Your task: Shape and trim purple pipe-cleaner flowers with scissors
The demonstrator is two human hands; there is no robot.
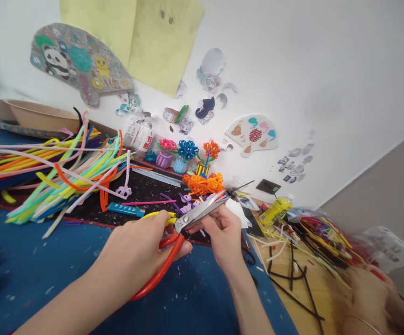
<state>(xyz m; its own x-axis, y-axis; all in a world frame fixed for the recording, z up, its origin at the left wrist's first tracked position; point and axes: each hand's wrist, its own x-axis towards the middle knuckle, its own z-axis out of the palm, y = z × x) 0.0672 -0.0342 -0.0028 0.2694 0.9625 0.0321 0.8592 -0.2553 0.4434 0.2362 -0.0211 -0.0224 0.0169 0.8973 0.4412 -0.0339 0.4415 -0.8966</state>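
Note:
My left hand [146, 239] is closed round the scissors [195, 215], which have red and yellow handles. Their steel blades point right and lie just above my right hand [222, 228]. The fingers of that hand are drawn together under the blades; whatever they pinch is mostly hidden. Beyond the blades lie small lilac pipe cleaner pieces [187, 199] and a heap of orange pipe cleaner loops [205, 184]. A blue packet [125, 210] rests to the left of the scissors.
Many coloured pipe cleaners [65, 172] are piled at left. Small pots of pipe cleaner flowers [187, 158] stand against the wall. At right are a yellow bottle [276, 210], black pipe cleaners [292, 274] on a wooden surface, and another person's blurred hands [369, 293].

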